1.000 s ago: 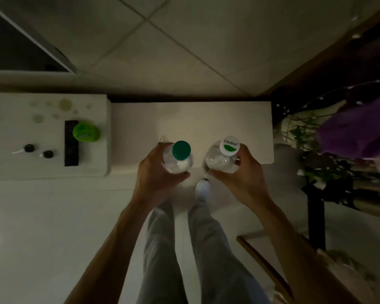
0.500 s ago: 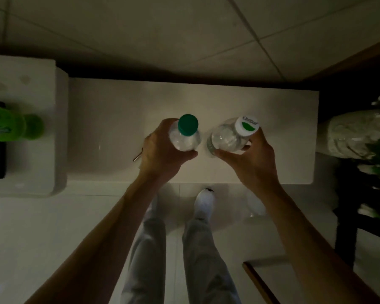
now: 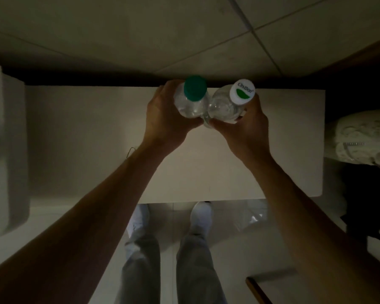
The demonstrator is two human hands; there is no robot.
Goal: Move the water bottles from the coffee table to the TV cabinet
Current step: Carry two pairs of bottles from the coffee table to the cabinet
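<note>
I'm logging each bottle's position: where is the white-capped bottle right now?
In the head view the white-capped bottle is upper centre, gripped by the right hand above the far edge of the white cabinet top, against the green-capped bottle on its left.

White shoes [image 3: 201, 217], grey trousers [image 3: 193, 270], pale bundle [image 3: 360, 137], perhaps cloth, wooden frame corner [image 3: 257, 291]

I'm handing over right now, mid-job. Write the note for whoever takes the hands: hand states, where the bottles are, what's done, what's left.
Left hand: fingers grip the green-capped bottle.
Right hand: fingers grip the white-capped bottle.
Both bottles are roughly upright, side by side and touching, over the far edge of the white cabinet top. Whether they rest on it cannot be told.
Done: both brought to the cabinet.
Left: set them down, let go.
</note>
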